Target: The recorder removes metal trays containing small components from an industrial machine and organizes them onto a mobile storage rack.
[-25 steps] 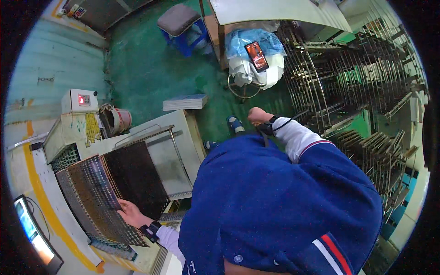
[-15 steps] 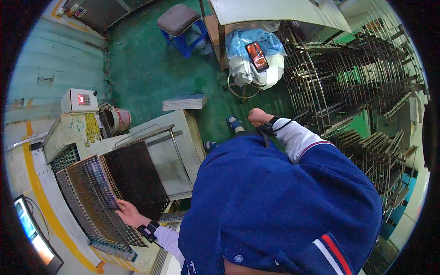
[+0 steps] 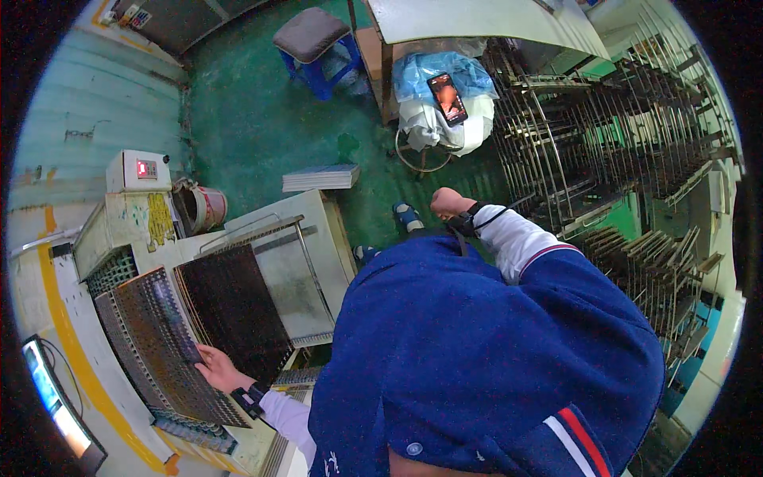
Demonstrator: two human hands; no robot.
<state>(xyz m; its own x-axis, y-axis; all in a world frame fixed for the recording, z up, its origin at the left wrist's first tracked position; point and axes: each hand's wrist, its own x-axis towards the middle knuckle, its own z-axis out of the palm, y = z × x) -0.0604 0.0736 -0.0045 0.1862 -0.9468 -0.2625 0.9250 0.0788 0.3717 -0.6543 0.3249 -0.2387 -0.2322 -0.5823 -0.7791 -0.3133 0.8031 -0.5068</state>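
Note:
On the left, my left hand (image 3: 218, 370) is closed on the near edge of a thin dark panel (image 3: 168, 338) patterned with rows of small shiny spots. The panel lies tilted over the mesh conveyor (image 3: 114, 273) of a pale machine. Right beside it, a rack of dark panels (image 3: 232, 306) stands in a metal frame. My right hand (image 3: 450, 203) is curled into a fist over my leg, away from the machine, and nothing shows in it. Straps with small dark devices sit on both wrists.
A control box (image 3: 137, 172) with a red display tops the machine, near a bucket (image 3: 208, 208). A stack of flat sheets (image 3: 320, 177) is on the green floor. Metal racks (image 3: 588, 143) line the right. A phone (image 3: 447, 99) rests on a wrapped bundle; a stool (image 3: 312, 40) stands behind.
My left hand and the dark panel have shifted slightly left, farther over the conveyor. My right hand has stayed in place.

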